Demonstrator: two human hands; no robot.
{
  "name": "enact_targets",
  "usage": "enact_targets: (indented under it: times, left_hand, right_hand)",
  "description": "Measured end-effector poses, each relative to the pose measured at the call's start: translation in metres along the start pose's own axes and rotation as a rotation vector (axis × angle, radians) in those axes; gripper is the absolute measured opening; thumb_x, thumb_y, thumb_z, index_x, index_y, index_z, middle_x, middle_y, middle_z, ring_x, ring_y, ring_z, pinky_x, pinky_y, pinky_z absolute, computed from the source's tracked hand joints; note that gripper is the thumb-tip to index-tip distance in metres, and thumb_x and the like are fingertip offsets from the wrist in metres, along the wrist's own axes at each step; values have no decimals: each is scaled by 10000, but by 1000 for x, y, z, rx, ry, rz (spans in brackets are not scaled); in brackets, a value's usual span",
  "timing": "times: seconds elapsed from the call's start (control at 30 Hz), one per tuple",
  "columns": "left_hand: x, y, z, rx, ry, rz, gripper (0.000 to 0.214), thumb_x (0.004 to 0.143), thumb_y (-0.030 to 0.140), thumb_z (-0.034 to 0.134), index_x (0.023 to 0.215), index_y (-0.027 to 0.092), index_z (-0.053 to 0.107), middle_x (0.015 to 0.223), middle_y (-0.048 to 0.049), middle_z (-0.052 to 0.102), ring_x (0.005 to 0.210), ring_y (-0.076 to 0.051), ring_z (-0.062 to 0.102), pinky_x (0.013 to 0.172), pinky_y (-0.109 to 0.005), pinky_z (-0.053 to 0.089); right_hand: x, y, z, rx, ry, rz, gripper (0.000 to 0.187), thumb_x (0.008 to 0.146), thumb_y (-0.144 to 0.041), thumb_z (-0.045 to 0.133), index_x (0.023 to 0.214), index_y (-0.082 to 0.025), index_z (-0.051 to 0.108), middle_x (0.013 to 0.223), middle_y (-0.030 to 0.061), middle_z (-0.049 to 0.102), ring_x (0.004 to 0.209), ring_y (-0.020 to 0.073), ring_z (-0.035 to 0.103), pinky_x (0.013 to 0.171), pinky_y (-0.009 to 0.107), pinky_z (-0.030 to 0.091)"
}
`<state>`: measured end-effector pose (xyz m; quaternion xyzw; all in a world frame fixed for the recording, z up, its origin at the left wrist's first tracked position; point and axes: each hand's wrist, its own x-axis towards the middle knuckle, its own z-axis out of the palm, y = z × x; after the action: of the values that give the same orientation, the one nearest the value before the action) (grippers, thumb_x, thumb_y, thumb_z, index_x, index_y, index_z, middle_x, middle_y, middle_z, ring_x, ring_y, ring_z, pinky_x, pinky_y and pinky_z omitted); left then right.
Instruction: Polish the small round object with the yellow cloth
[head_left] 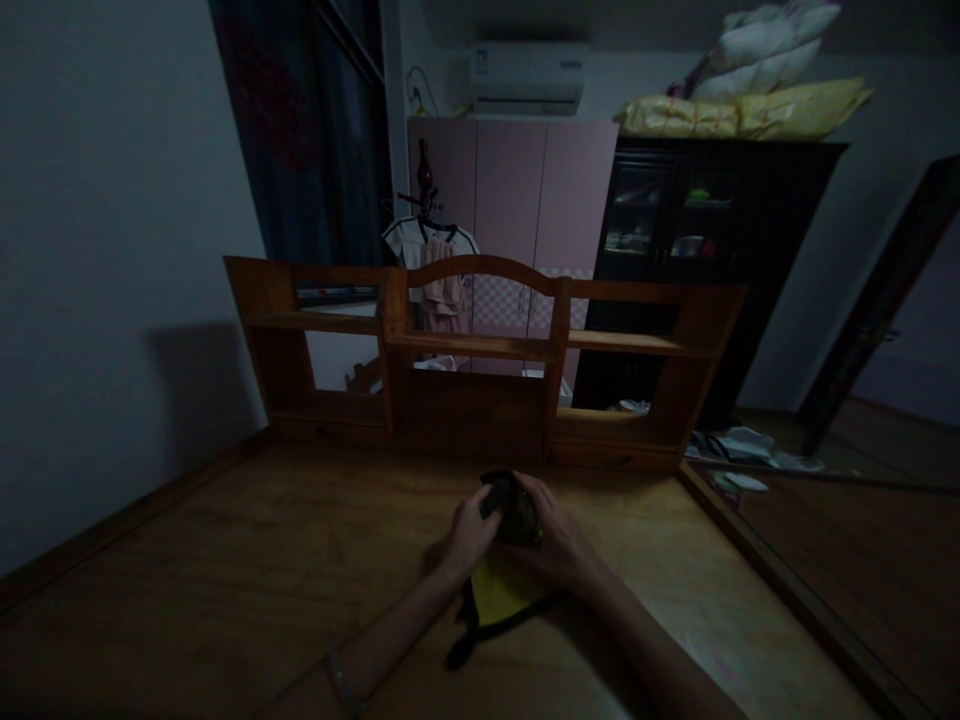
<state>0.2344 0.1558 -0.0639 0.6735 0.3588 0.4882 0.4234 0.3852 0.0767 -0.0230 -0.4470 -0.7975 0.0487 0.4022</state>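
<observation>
The room is dim. Both my hands meet over the middle of a wooden desk (225, 570). My left hand (471, 530) and my right hand (553, 540) are closed round a small dark bundle of cloth (511, 505), held just above the desk. Below them a yellow piece of fabric with a black strap or edging (495, 595) lies on the desk, partly hidden by my wrists. I cannot make out what exactly the dark bundle is. A thin bracelet shows on my left forearm.
A wooden shelf hutch (480, 345) stands along the desk's far edge. Behind it are a pink wardrobe (525, 200), a dark glass-door cabinet (675, 230) topped with bedding, hanging clothes and an air conditioner. The desk's right edge (780, 580) drops to the floor.
</observation>
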Motion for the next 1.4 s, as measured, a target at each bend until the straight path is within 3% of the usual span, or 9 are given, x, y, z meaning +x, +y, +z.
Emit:
enact_targets:
  times: [0.17, 0.33, 0.43, 0.67, 0.83, 1.4]
  left_hand:
    - [2, 1, 4, -176, -64, -62, 399, 711, 199, 574, 1096, 99, 608, 1098, -109, 666, 1053, -235, 588, 954, -345, 426]
    - [-1, 2, 10, -384, -85, -274, 394, 696, 230, 597, 1068, 106, 627, 1108, -111, 666, 1056, -258, 591, 938, -374, 439]
    - [-2, 1, 13, -397, -105, -288, 380, 690, 234, 606, 1046, 106, 640, 1093, -110, 672, 1059, -261, 588, 938, -372, 436]
    - [-2, 1, 3, -116, -62, -122, 346, 715, 341, 612, 961, 104, 669, 972, -101, 697, 948, -262, 614, 848, -346, 468]
    - [-1, 4, -4, 48, -18, -110, 314, 719, 308, 600, 947, 106, 673, 878, -83, 710, 828, -226, 634, 728, -277, 476]
    - [2, 0, -10, 315, -67, -137, 435, 734, 469, 546, 683, 71, 713, 579, -36, 642, 618, -204, 604, 488, -213, 328]
  right_hand:
    - [-1, 2, 2, -104, 70, 1, 836, 690, -163, 680, 1405, -272, 261, 1399, 93, 383, 1269, 270, 406, 1022, 451, 411]
    - [-1, 3, 0, -118, 148, -16, 787, 694, -211, 702, 1375, -248, 308, 1351, 113, 429, 1243, 281, 433, 1011, 461, 423]
    - [0, 3, 1, -119, 153, -7, 787, 682, -270, 735, 1357, -236, 332, 1320, 123, 448, 1224, 289, 446, 1005, 462, 426]
    - [0, -5, 4, -23, 61, -1, 841, 666, -271, 746, 1378, -234, 300, 1332, 113, 418, 1244, 265, 422, 1021, 414, 413]
    - [-3, -6, -2, 62, -28, -4, 898, 685, -265, 722, 1420, -226, 207, 1379, 121, 391, 1268, 265, 404, 1042, 421, 385]
    - [-1, -7, 3, -57, 55, 5, 846, 646, -317, 742, 1368, -228, 311, 1306, 113, 478, 1191, 281, 474, 982, 433, 439]
